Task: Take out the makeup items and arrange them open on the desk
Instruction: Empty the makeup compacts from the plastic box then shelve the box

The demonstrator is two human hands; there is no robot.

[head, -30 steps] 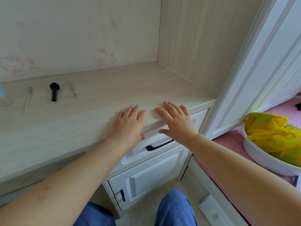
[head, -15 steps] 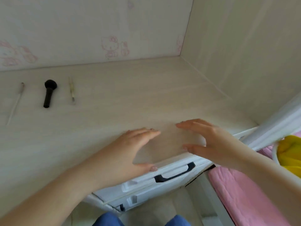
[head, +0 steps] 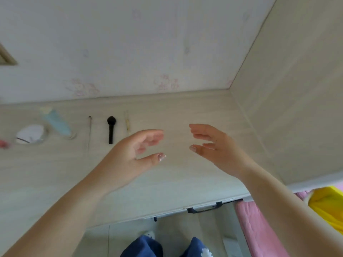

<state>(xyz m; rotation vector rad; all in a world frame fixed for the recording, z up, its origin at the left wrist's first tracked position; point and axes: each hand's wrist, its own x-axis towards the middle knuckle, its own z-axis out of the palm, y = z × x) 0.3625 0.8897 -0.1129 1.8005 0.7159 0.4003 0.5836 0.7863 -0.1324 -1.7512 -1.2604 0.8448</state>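
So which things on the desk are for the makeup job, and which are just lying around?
For the job: black brush, two thin sticks, blue tube, round white compact, pink item.
Just around: yellow cloth, pink bedding, drawer handle.

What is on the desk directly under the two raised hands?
Only bare desk shows between the left hand and right hand; whatever the hands themselves cover cannot be seen.
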